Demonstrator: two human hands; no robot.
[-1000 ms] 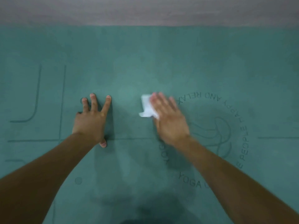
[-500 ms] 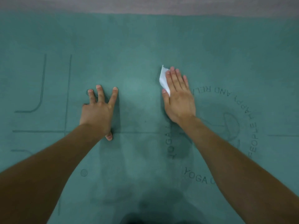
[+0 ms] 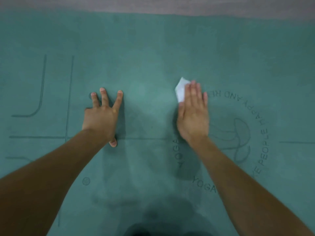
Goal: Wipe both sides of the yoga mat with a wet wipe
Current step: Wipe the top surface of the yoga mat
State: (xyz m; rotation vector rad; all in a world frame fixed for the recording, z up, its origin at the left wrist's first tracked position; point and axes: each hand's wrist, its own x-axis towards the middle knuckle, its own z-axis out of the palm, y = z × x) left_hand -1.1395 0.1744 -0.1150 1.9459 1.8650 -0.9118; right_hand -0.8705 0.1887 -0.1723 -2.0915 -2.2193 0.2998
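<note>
Teal yoga mat (image 3: pixel 153 48) flat, dark printed lines, circular lettering

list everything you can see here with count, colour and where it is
yoga mat: 1, teal green, spread flat and filling most of the view
printed guide lines: several, dark, on the mat's left part, with one running across the middle
round logo with lettering: 1, dark, on the mat's right part, partly covered by the right arm
wet wipe: 1, white, on the mat under the right fingers
floor strip: 1, grey, beyond the mat's far edge
left hand: 1, fingers spread, pressing flat on the mat
right hand: 1, fingers straight, pressing the wipe to the mat
</note>
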